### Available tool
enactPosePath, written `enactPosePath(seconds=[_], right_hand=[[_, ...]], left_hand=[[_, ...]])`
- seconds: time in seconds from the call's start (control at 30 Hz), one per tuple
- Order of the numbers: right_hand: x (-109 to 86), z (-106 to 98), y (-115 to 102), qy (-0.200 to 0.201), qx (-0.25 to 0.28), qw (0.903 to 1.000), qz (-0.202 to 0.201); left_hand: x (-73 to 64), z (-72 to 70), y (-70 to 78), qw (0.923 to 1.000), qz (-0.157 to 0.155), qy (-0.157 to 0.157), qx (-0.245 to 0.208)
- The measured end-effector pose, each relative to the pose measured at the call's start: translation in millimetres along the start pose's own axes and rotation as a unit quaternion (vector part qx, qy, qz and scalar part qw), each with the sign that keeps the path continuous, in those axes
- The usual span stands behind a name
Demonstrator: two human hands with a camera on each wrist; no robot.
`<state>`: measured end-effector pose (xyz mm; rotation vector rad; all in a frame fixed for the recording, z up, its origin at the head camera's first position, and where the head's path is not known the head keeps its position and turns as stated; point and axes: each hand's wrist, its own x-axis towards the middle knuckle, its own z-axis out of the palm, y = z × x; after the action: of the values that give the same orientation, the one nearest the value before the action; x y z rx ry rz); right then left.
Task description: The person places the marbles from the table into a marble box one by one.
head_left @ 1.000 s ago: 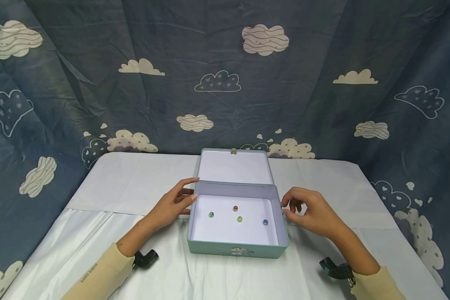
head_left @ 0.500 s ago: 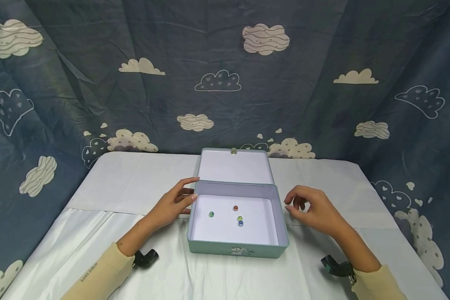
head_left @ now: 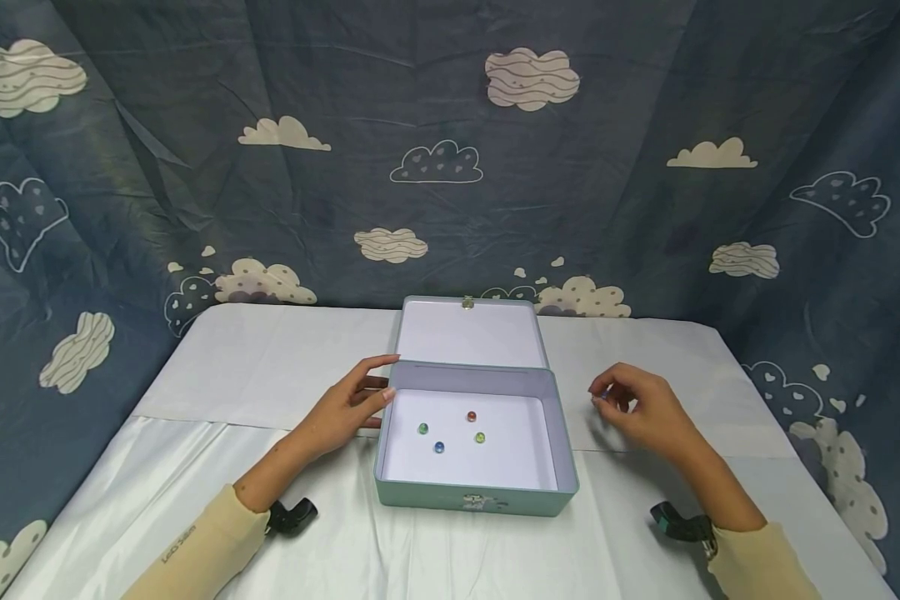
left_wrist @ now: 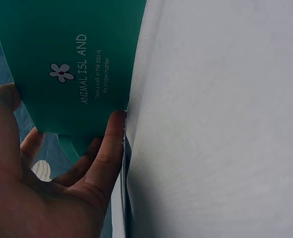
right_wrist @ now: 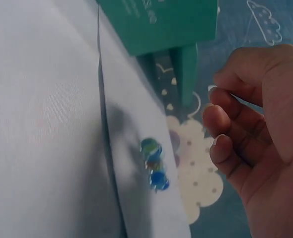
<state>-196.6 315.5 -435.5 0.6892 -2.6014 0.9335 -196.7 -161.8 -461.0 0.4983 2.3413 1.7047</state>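
A green tin box (head_left: 476,500) with its lid (head_left: 468,333) raised at the back sits on the white table. Inside lie a green marble (head_left: 423,428), a red-orange marble (head_left: 472,416), a yellow-green marble (head_left: 480,437) and a blue marble (head_left: 438,447). My left hand (head_left: 348,400) rests with extended fingers against the tin's left side, near its back corner. To the right of the tin, my right hand (head_left: 641,408) hovers with loosely bent fingers and nothing between them. Several blue and green marbles (right_wrist: 158,180) lie on the cloth near its fingertips in the right wrist view.
White cloth (head_left: 330,517) covers the table, with a seam crossing it. Behind and around it hangs a dark blue curtain (head_left: 450,100) with cloud prints. Black wrist devices (head_left: 291,517) are strapped under both forearms.
The blue marble in the tin has rolled left, past the yellow-green one. My right hand has drawn away from the tin's right rim, moving right. The left hand stays in place.
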Motion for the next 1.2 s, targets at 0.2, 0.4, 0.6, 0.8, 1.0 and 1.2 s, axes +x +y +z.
enactPosePath(seconds=[0.2,0.4,0.6,0.8,1.0,1.2], right_hand=[[-3.1,-1,12,0.015,-0.006,0.9997,0.016],[-6.8,-1,21,0.009,-0.016,0.9987,0.048],[-9.8,1,28,-0.006,-0.028,0.9983,0.05],[-9.8,4,31,-0.035,-0.056,0.9957,0.065],[-9.4,7,29,-0.062,-0.078,0.992,0.077],[-8.3,9,28,-0.076,-0.087,0.9903,0.077]], left_hand=[[0.3,0.1,0.1,1.0,-0.004,0.0,0.0],[0.2,0.0,-0.2,1.0,-0.004,-0.001,-0.004],[0.2,0.2,-0.4,1.0,-0.006,0.0,-0.005],[0.6,0.4,-1.1,1.0,-0.004,-0.001,-0.005],[0.7,0.5,-1.6,1.0,-0.003,-0.001,-0.005],[0.9,0.8,-1.5,1.0,-0.005,0.001,-0.002]])
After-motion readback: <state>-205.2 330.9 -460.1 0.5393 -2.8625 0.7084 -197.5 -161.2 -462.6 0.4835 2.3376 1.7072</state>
